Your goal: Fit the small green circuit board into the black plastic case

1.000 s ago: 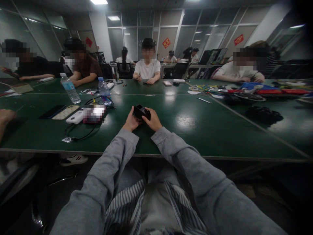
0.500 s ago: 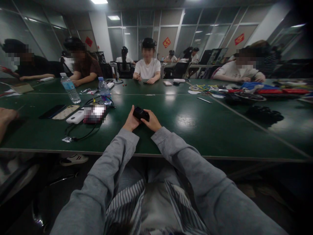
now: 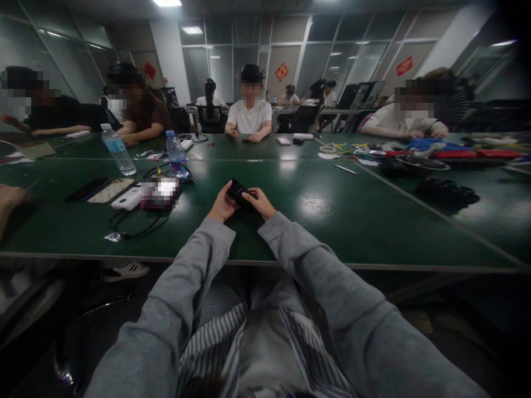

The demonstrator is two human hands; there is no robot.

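Note:
Above the near part of the green table [image 3: 286, 237], both hands are on a small black boxy device [image 3: 236, 189]. My left hand [image 3: 223, 205] is closed round its left end, the thumb along the side. At the right end, the fingers and thumb of my right hand [image 3: 262, 204] grip the device, with the thumb on its upper face. Its underside is hidden by my fingers, and its exact kind is too small to make out.
Left of my hands lie a white power bank [image 3: 126, 197], a phone [image 3: 160, 193] and a cable [image 3: 145, 228]. Two bottles, including a clear water bottle [image 3: 118, 149], stand behind them. A black lumpy object [image 3: 447, 193] lies right. Another person's hand [image 3: 14, 199] rests at far left.
The black device has turned slightly in my hands, so its face shows at another angle. My right hand has moved a little to the right, its fingers shifting along the device.

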